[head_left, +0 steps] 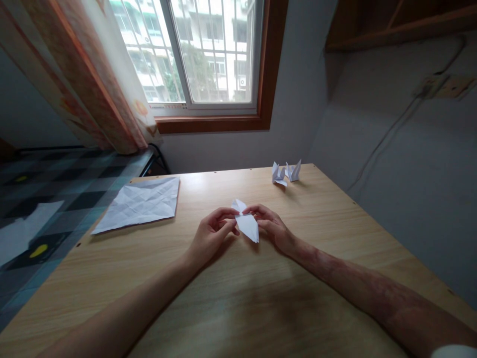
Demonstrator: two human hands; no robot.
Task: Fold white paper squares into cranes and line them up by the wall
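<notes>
A small piece of folded white paper (247, 226) is held between my two hands, just above the middle of the wooden table (208, 308). Its lower end narrows to a point towards me, and a smaller flap sticks up at the far end. My left hand (216, 226) pinches its left edge with thumb and fingertips. From the other side, the fingers of my right hand (272, 224) press near the fold at the middle, with the thumb along the right edge.
Two folded paper figures, one (278, 175) beside the other (293, 171), stand at the table's far right. Creased white paper (145, 201) lies at the far left. Left of the table is a checked bed (74, 184) with loose white paper (28, 231). A window (216, 54) is behind.
</notes>
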